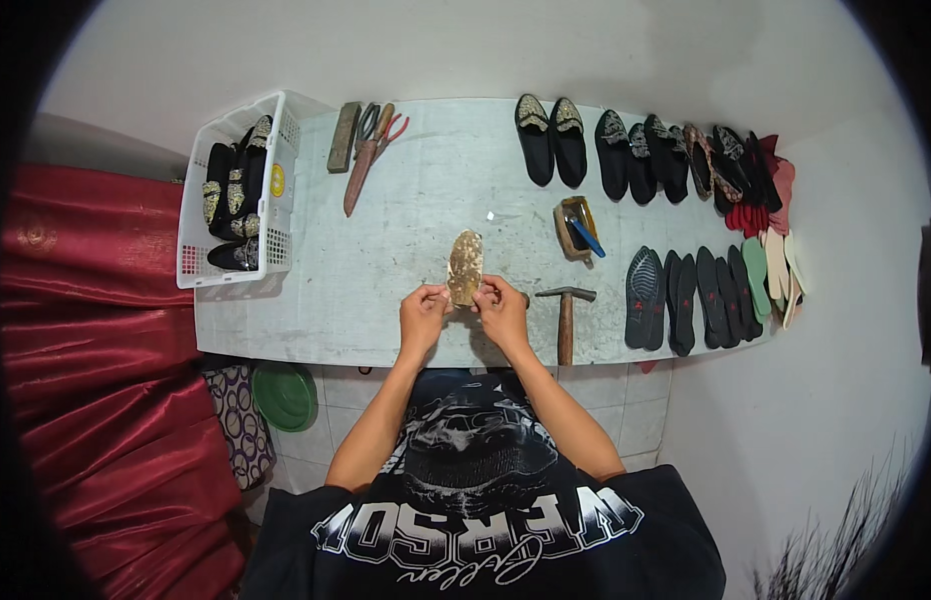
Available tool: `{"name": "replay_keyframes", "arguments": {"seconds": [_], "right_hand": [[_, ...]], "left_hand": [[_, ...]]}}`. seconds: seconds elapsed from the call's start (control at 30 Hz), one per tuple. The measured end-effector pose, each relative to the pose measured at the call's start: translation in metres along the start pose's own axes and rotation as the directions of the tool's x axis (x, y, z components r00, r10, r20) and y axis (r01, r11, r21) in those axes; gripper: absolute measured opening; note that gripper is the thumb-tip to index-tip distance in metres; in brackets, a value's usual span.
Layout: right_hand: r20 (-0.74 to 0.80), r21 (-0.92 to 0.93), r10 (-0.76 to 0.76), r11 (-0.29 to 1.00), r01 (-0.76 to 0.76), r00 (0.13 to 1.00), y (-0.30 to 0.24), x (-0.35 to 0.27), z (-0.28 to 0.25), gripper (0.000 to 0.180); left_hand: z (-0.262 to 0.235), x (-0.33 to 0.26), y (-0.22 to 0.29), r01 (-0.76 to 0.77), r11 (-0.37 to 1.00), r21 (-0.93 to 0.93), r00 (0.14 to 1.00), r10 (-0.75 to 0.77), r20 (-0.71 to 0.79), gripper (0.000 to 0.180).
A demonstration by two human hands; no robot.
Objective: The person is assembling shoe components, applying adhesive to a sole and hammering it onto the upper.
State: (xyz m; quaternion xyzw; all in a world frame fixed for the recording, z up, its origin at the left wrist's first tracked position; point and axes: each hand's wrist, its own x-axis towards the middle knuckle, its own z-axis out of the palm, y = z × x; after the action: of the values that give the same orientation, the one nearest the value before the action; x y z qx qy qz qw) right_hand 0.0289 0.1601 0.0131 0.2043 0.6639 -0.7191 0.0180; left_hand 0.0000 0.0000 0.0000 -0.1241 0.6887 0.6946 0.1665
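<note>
Near the front middle of the table, a mottled gold-brown, insole-shaped piece (467,262) with pale edges is held up between both hands. Its rounded end points away from me. My left hand (424,308) pinches its near left edge, while my right hand (502,304) grips the near right edge. Just right of that hand lies a hammer (566,325), its wooden handle toward me. Farther back on the right, a small brown container (566,232) has a blue-handled brush (588,236) lying across it.
A white basket (282,225) of black-and-gold shoes stands at the table's left end. A block (344,138), sheathed knife (360,178) and red-handled pliers (392,133) lie behind. Black shoes (536,145) line the back right; dark soles (644,298) line the front right. A red curtain (106,350) hangs left.
</note>
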Motion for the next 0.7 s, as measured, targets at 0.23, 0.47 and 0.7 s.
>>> {"name": "replay_keyframes", "arguments": {"seconds": [0.23,0.47,0.7], "right_hand": [[-0.069,-0.070,-0.008,0.998,0.003,0.998,-0.008,0.001,0.003,0.026],[-0.087,-0.163,-0.024,0.987,0.010,0.996,-0.004,-0.009,0.007,0.029],[-0.157,-0.193,-0.083,0.980,0.051,0.984,-0.010,-0.010,0.010,0.026]], "left_hand": [[-0.004,0.010,0.002,0.008,1.000,0.027,0.996,-0.010,0.087,0.018],[-0.018,0.013,-0.003,-0.013,0.999,0.036,0.982,0.006,0.191,0.018],[-0.020,0.024,0.009,-0.058,0.996,0.066,0.968,0.040,0.246,0.015]]}}
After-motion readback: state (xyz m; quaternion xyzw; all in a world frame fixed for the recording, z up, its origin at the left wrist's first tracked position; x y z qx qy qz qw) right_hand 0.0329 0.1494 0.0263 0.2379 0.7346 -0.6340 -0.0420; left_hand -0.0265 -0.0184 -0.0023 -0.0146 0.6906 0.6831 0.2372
